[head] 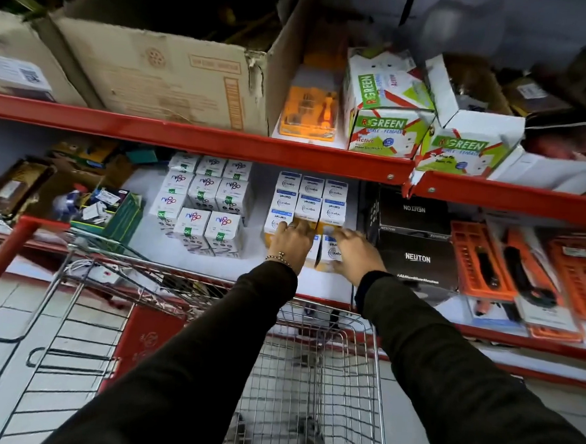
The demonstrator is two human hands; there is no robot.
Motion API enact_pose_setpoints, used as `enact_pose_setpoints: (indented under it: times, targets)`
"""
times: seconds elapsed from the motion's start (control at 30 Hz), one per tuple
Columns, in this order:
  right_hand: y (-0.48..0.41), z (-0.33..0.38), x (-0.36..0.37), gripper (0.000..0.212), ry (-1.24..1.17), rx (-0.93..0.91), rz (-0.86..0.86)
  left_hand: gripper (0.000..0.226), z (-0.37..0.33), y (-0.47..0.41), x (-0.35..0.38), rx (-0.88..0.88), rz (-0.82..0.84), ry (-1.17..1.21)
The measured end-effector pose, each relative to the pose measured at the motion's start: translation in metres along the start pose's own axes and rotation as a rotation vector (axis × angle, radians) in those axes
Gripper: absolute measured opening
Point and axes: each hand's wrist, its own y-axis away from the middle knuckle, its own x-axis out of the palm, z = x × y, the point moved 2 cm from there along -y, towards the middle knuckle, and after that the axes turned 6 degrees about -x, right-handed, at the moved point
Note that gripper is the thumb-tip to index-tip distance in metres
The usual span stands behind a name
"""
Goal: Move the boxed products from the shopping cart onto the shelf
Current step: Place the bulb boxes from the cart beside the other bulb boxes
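Both my arms reach over the wire shopping cart (309, 377) to the middle shelf (193, 260). A block of small white, blue and yellow boxes (310, 202) stands there in rows. My left hand (292, 240) lies on the boxes at the block's front left, fingers spread over them. My right hand (355, 253) presses against a front box (330, 255) from the right, fingers curled around it. To the left stands a second block of white boxes with colourful print (203, 199). The cart basket below shows bare wire; its near end is hidden by my sleeves.
Black boxes marked Neuton (417, 250) stand right of the block, orange tool packs (522, 270) further right. A red shelf rail (200, 140) runs above, bearing cardboard cartons (163, 73) and green-white boxes (383, 124). A cluttered tray (107, 210) sits at the left.
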Motion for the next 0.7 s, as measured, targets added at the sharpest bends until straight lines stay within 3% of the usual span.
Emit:
enact_pose_setpoints:
  times: [0.13,0.23,0.33,0.43,0.5,0.57,0.63,0.7]
  targets:
    - [-0.004,-0.004,0.015,0.065,-0.016,-0.003,-0.035,0.058,-0.003,-0.002,0.016,0.014,0.030,0.004]
    - [0.000,-0.006,0.023,0.061,-0.173,0.014,-0.125,0.064,-0.001,0.001,0.022,0.020,0.025,0.123]
    - [0.009,-0.002,0.032,0.066,-0.468,0.179,-0.269,0.050,-0.001,0.015,0.022,-0.100,-0.132,0.494]
    - [0.012,0.005,0.048,0.066,-0.769,0.482,-0.310,0.030,-0.007,0.034,0.027,-0.491,-0.328,1.038]
    - [0.010,0.008,0.060,0.063,-1.077,0.679,-0.270,0.046,-0.013,0.035,0.034,-0.859,-0.141,1.398]
    - [0.007,0.012,0.069,0.053,-1.498,0.818,-0.283,0.067,-0.020,0.029,0.043,-1.152,0.194,1.625]
    - [0.004,0.015,0.072,0.040,-1.730,0.838,-0.309,0.081,-0.023,0.018,0.050,-1.202,0.471,1.709]
    - [0.000,0.014,0.075,0.027,-1.816,0.827,-0.328,0.080,-0.024,0.009,0.055,-1.142,0.572,1.735]
